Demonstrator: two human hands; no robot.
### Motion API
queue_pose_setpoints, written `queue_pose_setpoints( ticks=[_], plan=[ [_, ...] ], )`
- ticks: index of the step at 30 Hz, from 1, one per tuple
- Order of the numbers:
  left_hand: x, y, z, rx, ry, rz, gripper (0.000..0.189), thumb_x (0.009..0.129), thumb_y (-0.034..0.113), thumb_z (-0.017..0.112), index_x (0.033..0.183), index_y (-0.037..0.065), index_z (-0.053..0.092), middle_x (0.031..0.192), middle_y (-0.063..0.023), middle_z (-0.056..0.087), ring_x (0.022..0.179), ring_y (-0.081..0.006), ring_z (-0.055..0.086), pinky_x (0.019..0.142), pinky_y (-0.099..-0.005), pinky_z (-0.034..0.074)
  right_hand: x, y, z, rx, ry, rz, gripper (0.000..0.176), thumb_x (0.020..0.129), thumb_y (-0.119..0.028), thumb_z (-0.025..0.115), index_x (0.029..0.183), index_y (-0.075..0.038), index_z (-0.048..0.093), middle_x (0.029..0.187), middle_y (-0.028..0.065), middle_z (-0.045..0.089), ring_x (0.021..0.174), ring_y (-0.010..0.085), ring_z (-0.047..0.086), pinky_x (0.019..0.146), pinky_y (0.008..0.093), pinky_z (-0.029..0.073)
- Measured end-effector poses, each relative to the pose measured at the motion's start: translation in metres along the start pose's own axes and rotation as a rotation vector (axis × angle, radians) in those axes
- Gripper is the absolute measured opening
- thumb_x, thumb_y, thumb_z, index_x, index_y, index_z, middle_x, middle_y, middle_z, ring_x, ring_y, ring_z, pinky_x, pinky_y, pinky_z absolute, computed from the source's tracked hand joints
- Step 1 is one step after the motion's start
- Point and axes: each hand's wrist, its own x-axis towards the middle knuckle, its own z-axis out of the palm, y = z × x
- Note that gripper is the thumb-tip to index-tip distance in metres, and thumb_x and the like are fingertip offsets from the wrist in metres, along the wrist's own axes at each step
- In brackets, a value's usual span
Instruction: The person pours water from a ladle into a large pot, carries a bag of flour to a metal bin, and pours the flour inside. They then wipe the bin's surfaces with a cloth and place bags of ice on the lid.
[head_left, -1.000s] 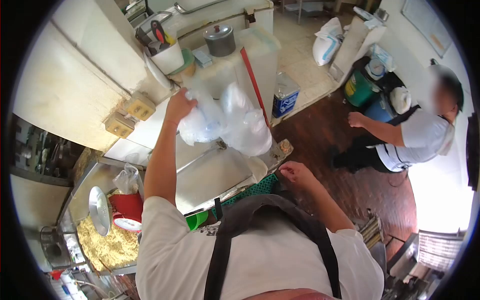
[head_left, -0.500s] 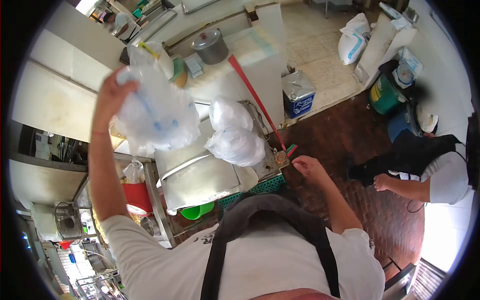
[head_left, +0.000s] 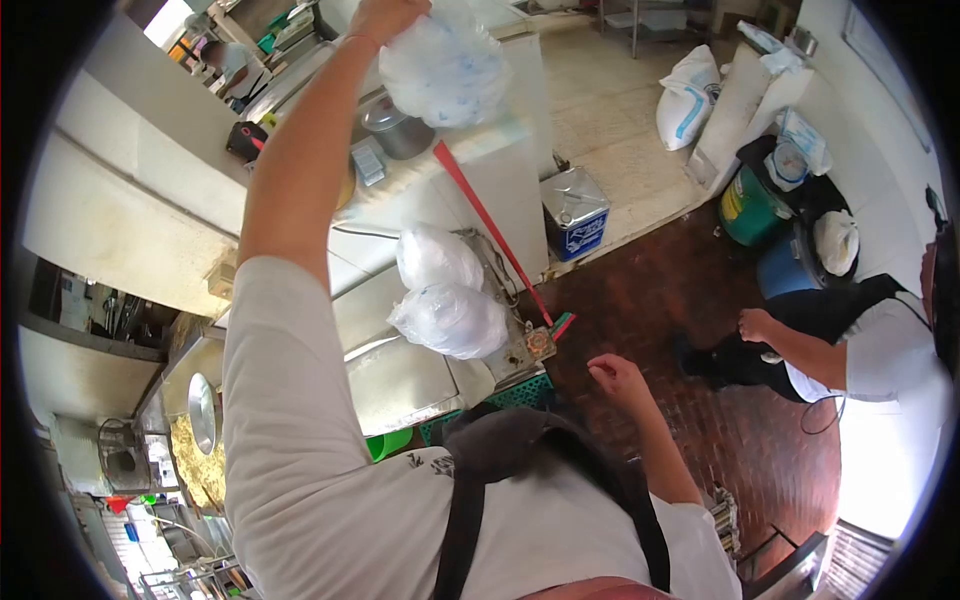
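Translucent bag in left hand

Between the left hand and the right hand, a metal surface carries two touching plastic bags. Nearer the left hand, a pale ledge bears a lidded pot and a small pale-blue block.

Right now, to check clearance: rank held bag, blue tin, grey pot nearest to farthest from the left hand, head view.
1. Held bag: in the left hand
2. Grey pot: below, on counter
3. Blue tin: lower right, on floor
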Motion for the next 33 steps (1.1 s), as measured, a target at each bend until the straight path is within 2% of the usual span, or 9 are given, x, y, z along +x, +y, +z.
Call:
queue_pose_setpoints(
  ticks=[2,8,14,16,19,23,27,29,33],
  plan=[
    [0.018,0.028,0.023,-0.101,-0.047,-0.353,0.040,0.083,0.050,0.063,0.106,0.019,0.074,0.109,-0.0158,0.069,0.106,-0.0359,0.064,0.094,-0.0439,0.053,-0.015,0.013,-0.006,-0.013,0.047,0.043,0.019,0.092,-0.016,0.068,0.107,-0.005,0.070,0.093,0.0120,0.071,0.082,0.0198,0.068,0.077,0.0322,0.054],
    [0.048,0.068,-0.022,-0.131,-0.205,-0.447,0.060,0.088,0.065,0.053,0.126,0.020,0.068,0.136,-0.0152,0.059,0.127,-0.0404,0.053,0.113,-0.0424,0.037,-0.035,0.018,-0.004,-0.011,0.076,0.159,0.019,0.091,-0.015,0.067,0.106,-0.004,0.070,0.092,0.0123,0.071,0.083,0.0200,0.068,0.077,0.0325,0.053],
    [0.029,0.019,-0.006,-0.370,-0.333,-0.132,0.072,0.088,0.066,0.055,0.136,0.012,0.058,0.127,-0.0185,0.065,0.126,-0.0377,0.055,0.113,-0.0419,0.037,-0.014,-0.005,0.013,0.016,0.049,0.043,0.016,0.092,-0.014,0.068,0.105,-0.003,0.070,0.087,0.0046,0.069,0.079,0.0100,0.063,0.074,0.0261,0.051],
    [-0.045,0.067,-0.068,-0.705,0.345,-0.771,0.070,0.088,0.054,0.064,0.137,0.004,0.054,0.116,-0.0234,0.068,0.115,-0.0376,0.062,0.102,-0.0441,0.047,-0.001,0.003,0.023,0.059,0.021,0.024,0.017,0.093,-0.014,0.068,0.106,-0.003,0.070,0.086,0.0043,0.068,0.079,0.0099,0.062,0.074,0.0268,0.051],
    [-0.210,0.101,-0.153,-1.087,-0.065,-0.518,0.020,0.099,0.020,0.054,0.102,0.007,0.069,0.082,-0.0016,0.064,0.071,-0.0116,0.060,0.065,-0.0268,0.048,0.017,0.007,0.035,0.052,-0.076,0.061,0.016,0.094,-0.014,0.066,0.106,-0.004,0.069,0.092,0.0096,0.069,0.085,0.0168,0.067,0.079,0.0301,0.052],
    [-0.473,0.148,-0.152,-1.663,-1.020,-0.693,0.030,0.098,0.033,0.059,0.093,0.005,0.069,0.072,-0.0036,0.068,0.052,-0.0097,0.059,0.045,-0.0246,0.046,0.029,-0.026,0.051,-0.114,-0.192,0.005,0.018,0.095,-0.016,0.065,0.107,-0.003,0.068,0.092,0.0100,0.069,0.084,0.0165,0.066,0.079,0.0300,0.052],
    [-0.759,0.218,-0.140,-1.448,-1.537,-1.709,0.058,0.098,0.056,0.054,0.106,0.000,0.063,0.084,-0.0132,0.071,0.066,-0.0230,0.069,0.054,-0.0350,0.056,0.037,-0.055,0.083,-0.206,-0.246,-0.035,0.020,0.095,-0.018,0.065,0.108,-0.003,0.068,0.092,0.0107,0.069,0.084,0.0168,0.067,0.079,0.0307,0.053],
    [-0.818,0.262,-0.147,-1.768,-0.763,-2.290,0.050,0.097,0.048,0.060,0.111,-0.001,0.059,0.096,-0.0169,0.065,0.086,-0.0281,0.066,0.080,-0.0424,0.057,0.039,-0.059,0.108,-0.236,-0.275,-0.061,0.021,0.095,-0.019,0.065,0.108,-0.003,0.068,0.093,0.0113,0.070,0.085,0.0179,0.067,0.080,0.0316,0.053],
    [-0.852,0.310,-0.096,-1.826,0.042,-2.413,0.038,0.099,0.039,0.060,0.107,0.001,0.060,0.091,-0.0128,0.064,0.083,-0.0273,0.066,0.079,-0.0437,0.057,0.046,-0.060,0.167,-0.290,-0.384,-0.048,0.026,0.092,-0.019,0.068,0.111,-0.001,0.067,0.096,0.0135,0.071,0.087,0.0227,0.069,0.080,0.0342,0.054]
  ],
)
